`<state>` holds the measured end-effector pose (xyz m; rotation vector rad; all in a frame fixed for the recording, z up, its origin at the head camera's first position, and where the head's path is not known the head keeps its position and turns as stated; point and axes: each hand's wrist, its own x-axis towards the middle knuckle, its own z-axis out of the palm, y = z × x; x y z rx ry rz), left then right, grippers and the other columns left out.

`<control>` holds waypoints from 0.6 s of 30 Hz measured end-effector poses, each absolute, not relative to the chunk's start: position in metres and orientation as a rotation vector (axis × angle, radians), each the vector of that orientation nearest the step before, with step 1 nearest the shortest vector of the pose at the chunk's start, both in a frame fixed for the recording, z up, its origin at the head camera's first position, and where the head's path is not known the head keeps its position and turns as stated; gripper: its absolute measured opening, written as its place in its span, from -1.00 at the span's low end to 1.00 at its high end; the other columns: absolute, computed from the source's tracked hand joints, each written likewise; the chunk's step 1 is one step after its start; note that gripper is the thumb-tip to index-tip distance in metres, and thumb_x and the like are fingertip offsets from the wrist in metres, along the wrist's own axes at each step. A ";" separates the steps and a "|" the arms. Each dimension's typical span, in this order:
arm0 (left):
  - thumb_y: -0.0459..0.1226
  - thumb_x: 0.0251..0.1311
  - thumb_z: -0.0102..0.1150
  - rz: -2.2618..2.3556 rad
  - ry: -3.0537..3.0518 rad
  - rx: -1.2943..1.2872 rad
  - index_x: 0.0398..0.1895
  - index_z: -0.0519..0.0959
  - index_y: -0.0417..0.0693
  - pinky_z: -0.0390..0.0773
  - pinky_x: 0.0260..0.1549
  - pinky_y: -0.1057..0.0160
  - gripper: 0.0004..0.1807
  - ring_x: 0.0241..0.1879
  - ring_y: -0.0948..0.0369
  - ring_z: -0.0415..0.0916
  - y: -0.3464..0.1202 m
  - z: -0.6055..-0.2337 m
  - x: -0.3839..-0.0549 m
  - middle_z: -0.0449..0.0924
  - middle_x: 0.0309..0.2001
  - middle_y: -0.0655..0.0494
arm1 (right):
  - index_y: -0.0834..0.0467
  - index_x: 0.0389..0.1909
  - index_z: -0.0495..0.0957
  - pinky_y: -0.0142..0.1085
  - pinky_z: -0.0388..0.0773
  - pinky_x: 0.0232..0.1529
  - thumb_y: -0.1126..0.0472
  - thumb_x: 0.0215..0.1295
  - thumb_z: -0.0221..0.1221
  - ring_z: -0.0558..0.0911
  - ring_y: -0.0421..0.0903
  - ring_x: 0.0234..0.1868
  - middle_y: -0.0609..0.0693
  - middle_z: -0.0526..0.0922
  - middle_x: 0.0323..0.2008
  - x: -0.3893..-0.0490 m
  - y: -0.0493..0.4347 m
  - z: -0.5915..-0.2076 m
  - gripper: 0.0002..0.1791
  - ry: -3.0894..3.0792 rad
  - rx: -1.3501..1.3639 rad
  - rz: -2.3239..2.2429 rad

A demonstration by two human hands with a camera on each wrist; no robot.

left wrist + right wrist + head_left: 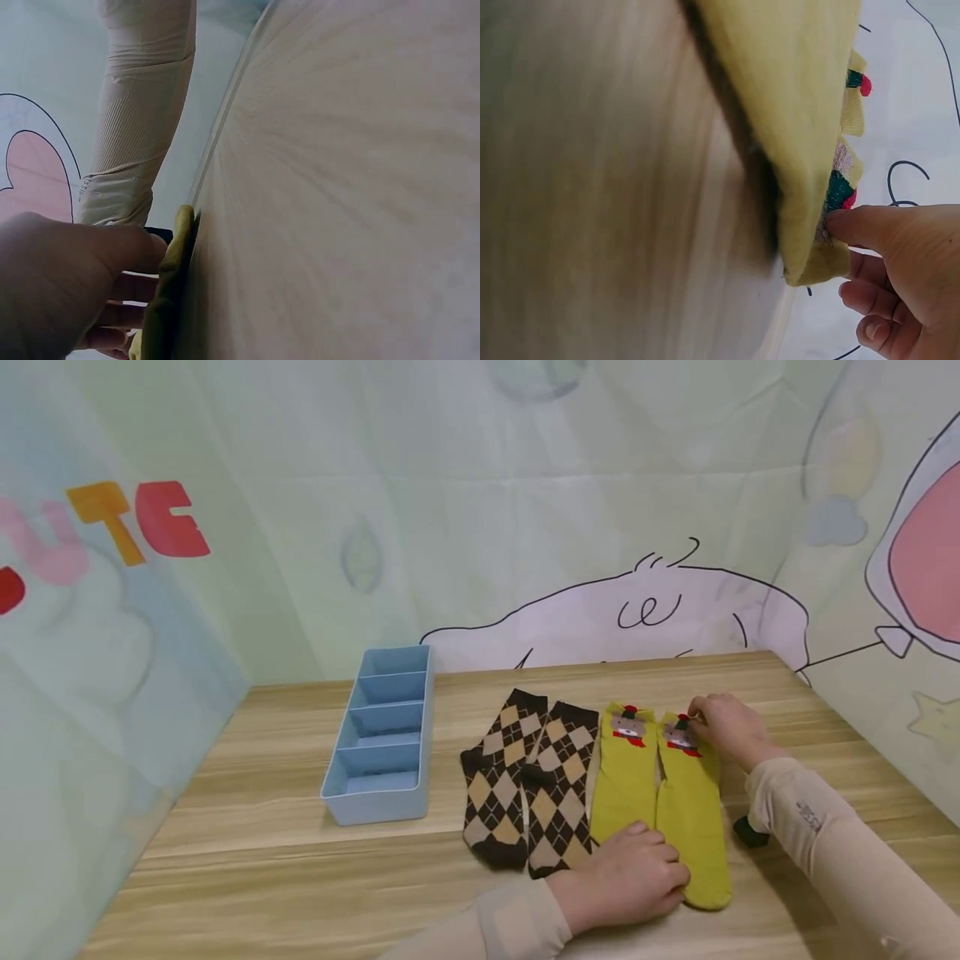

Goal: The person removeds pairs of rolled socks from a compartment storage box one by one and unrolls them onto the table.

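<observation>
Two mustard-yellow socks with animal faces on their cuffs lie side by side, toes toward me. My right hand (731, 727) pinches the cuff of the right yellow sock (693, 814); in the right wrist view its thumb lies on the animal face (840, 191). Over the toe end of the left yellow sock (626, 785) rests my left hand (630, 877), hiding that toe, its fingertips close to the right sock's edge. In the left wrist view its thumb and fingers touch the yellow fabric (169, 285). Left of them lie two brown argyle socks (498, 785).
A blue box (423, 777) with several compartments in a row stands on the wooden table (247, 827), left of the argyle socks. A small black object (750, 832) shows beneath my right sleeve. Printed fabric (480, 510) hangs behind and beside the table.
</observation>
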<state>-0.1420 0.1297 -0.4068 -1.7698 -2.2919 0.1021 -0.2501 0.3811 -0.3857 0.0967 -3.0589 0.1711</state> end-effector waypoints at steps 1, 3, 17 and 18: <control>0.05 0.31 0.03 0.115 -2.300 -1.773 -0.18 0.61 0.38 0.27 -0.20 0.52 -0.82 -0.22 0.48 0.44 0.129 -0.406 -0.141 0.60 -0.23 0.51 | 0.35 -0.17 0.57 0.00 0.55 -0.22 0.28 0.23 0.22 0.55 0.09 -0.29 0.23 0.63 -0.31 -0.250 0.381 -0.385 -0.77 -3.060 0.090 0.174; 0.07 0.31 0.01 0.143 -2.323 -1.786 -0.15 0.60 0.38 0.28 -0.17 0.52 -0.80 -0.19 0.48 0.44 0.126 -0.404 -0.139 0.60 -0.19 0.51 | 0.36 -0.15 0.56 -0.01 0.55 -0.23 0.28 0.23 0.23 0.54 0.08 -0.30 0.24 0.61 -0.31 -0.249 0.379 -0.385 -0.76 -3.058 0.080 0.181; 0.08 0.34 -0.03 0.183 -2.399 -1.874 0.06 0.54 0.36 0.30 -0.02 0.51 -0.69 -0.02 0.48 0.41 0.113 -0.395 -0.133 0.53 -0.05 0.48 | 0.34 -0.25 0.57 0.03 0.56 -0.22 0.29 0.17 0.26 0.57 0.14 -0.27 0.23 0.59 -0.31 -0.241 0.374 -0.384 -0.80 -2.959 0.144 0.170; 0.08 0.34 -0.04 0.184 -2.399 -1.875 0.06 0.53 0.36 0.30 -0.02 0.51 -0.69 -0.01 0.48 0.41 0.112 -0.395 -0.133 0.53 -0.04 0.49 | 0.35 -0.23 0.56 0.04 0.56 -0.21 0.27 0.18 0.25 0.58 0.15 -0.26 0.25 0.59 -0.29 -0.240 0.373 -0.384 -0.78 -2.954 0.136 0.176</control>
